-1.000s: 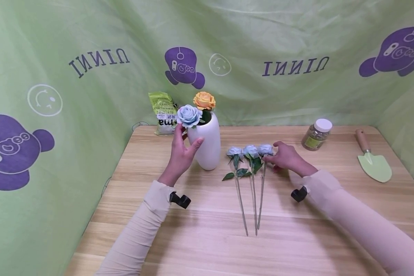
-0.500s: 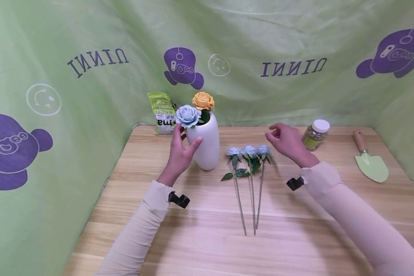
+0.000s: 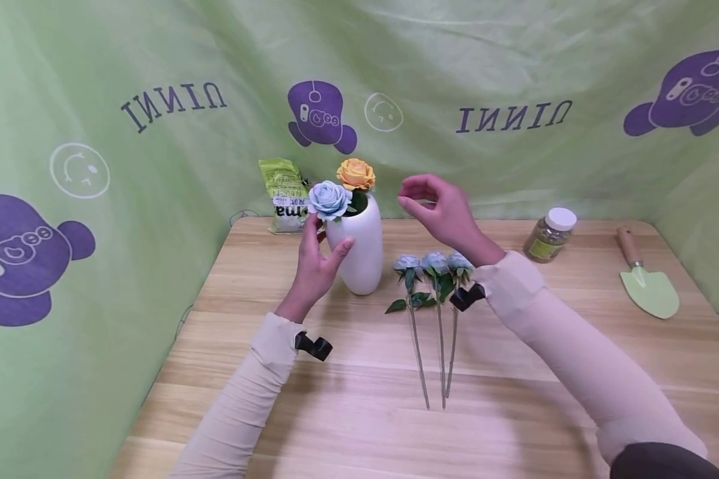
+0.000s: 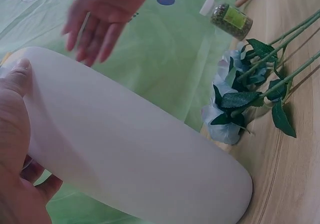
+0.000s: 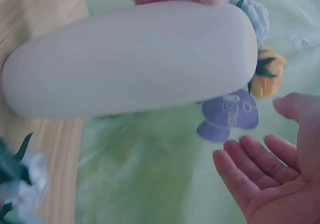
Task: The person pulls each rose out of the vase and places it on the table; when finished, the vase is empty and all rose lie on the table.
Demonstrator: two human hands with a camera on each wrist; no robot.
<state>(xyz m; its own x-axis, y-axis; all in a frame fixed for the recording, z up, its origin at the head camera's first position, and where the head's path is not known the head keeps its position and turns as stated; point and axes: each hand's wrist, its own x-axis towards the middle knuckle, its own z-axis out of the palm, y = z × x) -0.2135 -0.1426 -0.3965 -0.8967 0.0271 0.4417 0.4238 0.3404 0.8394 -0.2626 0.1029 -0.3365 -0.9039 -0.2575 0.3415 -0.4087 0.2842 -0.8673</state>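
A white vase [image 3: 362, 259] stands on the table with a light blue rose [image 3: 329, 200] and an orange rose [image 3: 356, 173] in its mouth. My left hand [image 3: 316, 269] grips it near the rim, thumb on the near side, as the left wrist view also shows. Raised to the right of the vase, my right hand [image 3: 446, 209] holds nothing, its fingers loosely bent toward the orange rose. In the right wrist view, that palm [image 5: 277, 201] faces the vase top. Below the right hand, three light blue roses [image 3: 434, 262] lie side by side, stems toward me.
Behind the vase, a green and white bag [image 3: 283, 199] leans at the back edge. A jar with a white lid [image 3: 550, 234] stands at the back right, and a green trowel [image 3: 650, 289] lies farther right. Printed green cloth [image 3: 443, 166] hangs around the table.
My right hand has left the right-hand lying rose, risen, and moved left toward the vase top. My left hand stays on the vase. The lying roses keep their places.
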